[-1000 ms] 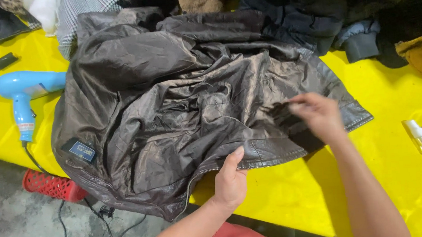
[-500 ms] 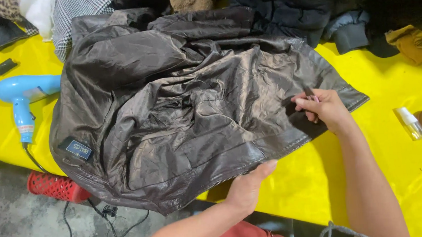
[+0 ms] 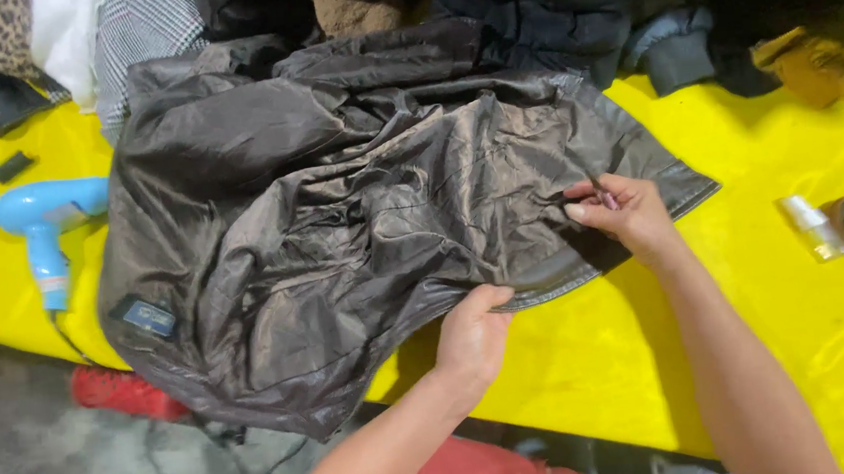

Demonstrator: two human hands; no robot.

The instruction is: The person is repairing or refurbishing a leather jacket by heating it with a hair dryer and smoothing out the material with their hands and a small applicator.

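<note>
While the dark brown jacket [image 3: 341, 223] lies spread lining-up across the yellow table [image 3: 751, 341], reaching left from both hands, the left hand [image 3: 472, 338] grips its near hem and the right hand [image 3: 621, 213] pinches its right edge

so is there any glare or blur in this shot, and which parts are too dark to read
Head view: soft sheen on the brown jacket lining, no harsh glare; both hands, left hand and right hand, fairly sharp; dark clothes pile along the top loses detail in shadow; yellow table evenly lit.
</note>
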